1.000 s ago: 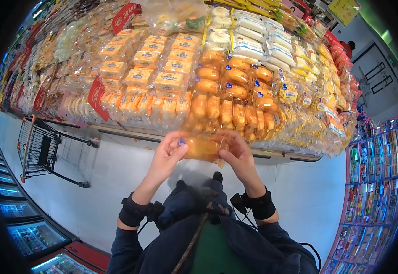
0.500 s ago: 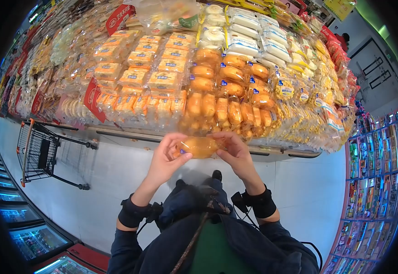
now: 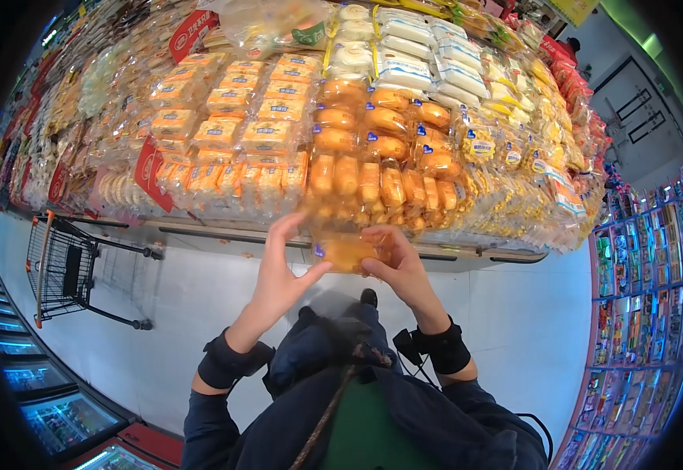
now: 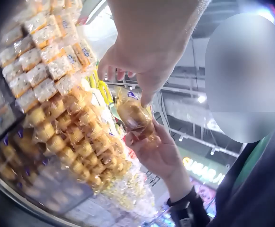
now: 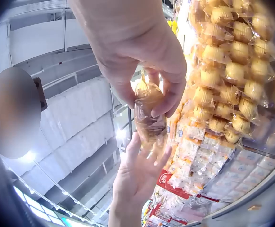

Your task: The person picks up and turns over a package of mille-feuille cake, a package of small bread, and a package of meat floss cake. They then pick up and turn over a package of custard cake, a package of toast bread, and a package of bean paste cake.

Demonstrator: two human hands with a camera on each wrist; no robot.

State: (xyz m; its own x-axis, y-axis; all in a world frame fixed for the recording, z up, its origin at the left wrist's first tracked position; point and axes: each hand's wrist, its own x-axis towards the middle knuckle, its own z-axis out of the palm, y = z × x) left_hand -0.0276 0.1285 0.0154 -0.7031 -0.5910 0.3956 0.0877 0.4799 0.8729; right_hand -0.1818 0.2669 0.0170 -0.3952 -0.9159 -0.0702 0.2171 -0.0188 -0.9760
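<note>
A clear-wrapped bread roll (image 3: pixel 344 252) with a blue label is held in front of the display edge. My right hand (image 3: pixel 401 270) pinches its right end between thumb and fingers; in the right wrist view that hand (image 5: pixel 144 61) grips the wrapped roll (image 5: pixel 149 111) from above. At the roll's left end, my left hand (image 3: pixel 278 274) has its thumb and fingers spread apart. The left wrist view has the left hand's thumb beside the wrapper (image 4: pixel 133 113); whether it touches is unclear.
Rows of packed rolls (image 3: pixel 388 121), orange-labelled packs (image 3: pixel 269 133) and white packs (image 3: pixel 404 72) fill the display beyond the hands. A shopping cart (image 3: pixel 67 266) stands at left, shelves (image 3: pixel 643 313) at right. A person in red (image 3: pixel 561 51) is at the far right.
My left hand's fingers have spread and come away from the roll's left end, while the right hand keeps its pinch. The head view has shifted slightly, moving the display leftward.
</note>
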